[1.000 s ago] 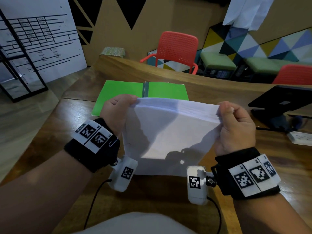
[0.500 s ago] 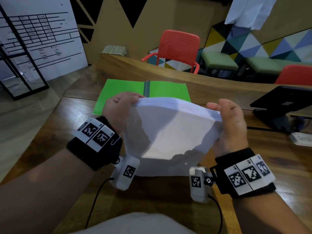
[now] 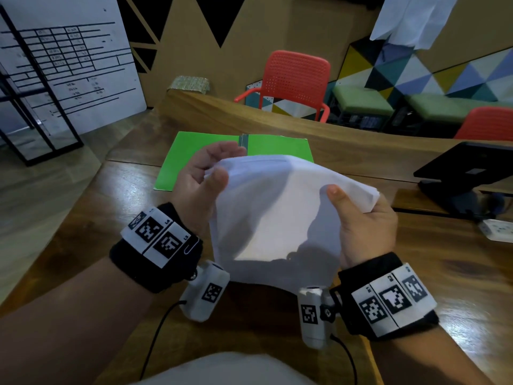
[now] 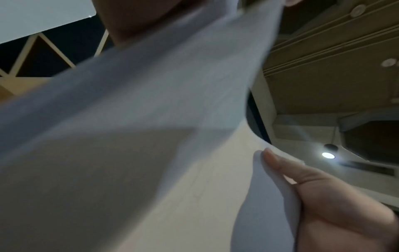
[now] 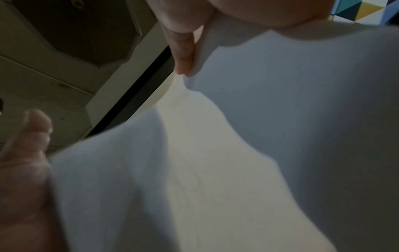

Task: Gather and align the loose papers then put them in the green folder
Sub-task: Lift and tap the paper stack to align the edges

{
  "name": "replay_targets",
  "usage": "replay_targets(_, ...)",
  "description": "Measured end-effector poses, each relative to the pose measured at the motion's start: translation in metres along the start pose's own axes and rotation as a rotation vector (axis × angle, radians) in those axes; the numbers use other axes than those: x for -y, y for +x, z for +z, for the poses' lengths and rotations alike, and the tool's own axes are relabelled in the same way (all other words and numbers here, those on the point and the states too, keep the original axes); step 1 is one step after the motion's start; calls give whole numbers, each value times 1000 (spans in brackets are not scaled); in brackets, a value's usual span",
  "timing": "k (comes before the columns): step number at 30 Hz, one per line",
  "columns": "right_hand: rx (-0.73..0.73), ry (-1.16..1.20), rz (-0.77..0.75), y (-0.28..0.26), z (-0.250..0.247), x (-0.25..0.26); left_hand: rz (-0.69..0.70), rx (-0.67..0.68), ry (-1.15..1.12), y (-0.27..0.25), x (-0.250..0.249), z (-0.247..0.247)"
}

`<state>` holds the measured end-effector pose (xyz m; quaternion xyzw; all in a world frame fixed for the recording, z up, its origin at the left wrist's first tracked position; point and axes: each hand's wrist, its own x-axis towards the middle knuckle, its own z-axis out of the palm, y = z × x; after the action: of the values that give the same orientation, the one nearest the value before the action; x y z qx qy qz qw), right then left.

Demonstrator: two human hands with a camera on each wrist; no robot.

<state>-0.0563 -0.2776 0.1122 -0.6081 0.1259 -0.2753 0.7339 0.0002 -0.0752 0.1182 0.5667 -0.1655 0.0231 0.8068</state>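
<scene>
A stack of white papers (image 3: 272,218) stands on its lower edge on the wooden table (image 3: 83,232), bowed and tilted down to the right. My left hand (image 3: 219,165) holds its top left corner between thumb and loosely bent fingers. My right hand (image 3: 349,198) grips the right edge, thumb on the front face and fingers behind. The green folder (image 3: 194,159) lies open and flat just beyond the stack, partly hidden by it. The paper (image 4: 151,136) fills the left wrist view, with the right hand (image 4: 323,196) at its edge. In the right wrist view the paper (image 5: 237,153) curves under my right thumb.
A black stand with a dark device (image 3: 466,173) sits on the right of the table, a white power strip (image 3: 497,230) in front of it. A raised wooden ledge (image 3: 277,118) runs behind the folder, with a red chair (image 3: 294,79) beyond it.
The stack has tipped down to the right. My right hand dropped lower along the right edge, its thumb now on the front face. My left hand's fingers loosened at the top left corner.
</scene>
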Motion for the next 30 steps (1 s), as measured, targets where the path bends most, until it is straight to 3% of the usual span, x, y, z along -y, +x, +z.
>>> replay_targets(3,-24,14,14,2,-3,4,10,51,83,-2,1,1)
replay_targets(7,-51,121,67,8,-7,10,-47,-76,94,-2,4,-1)
replay_targets(17,-7,127,91,11,-13,8,-190,-196,11,6,-4,12)
replay_targets(22,174,78,131,8,-24,-6,-190,-23,-46,4,7,-1)
replay_targets(24,203,37,103,3,-24,-13,-215,14,98,-3,15,-2)
replay_targets(27,186,21,66,-2,-18,-13,-240,-147,285,-10,17,6)
replay_targets(30,218,87,75,-1,-20,-10,-220,-200,216,-10,12,6)
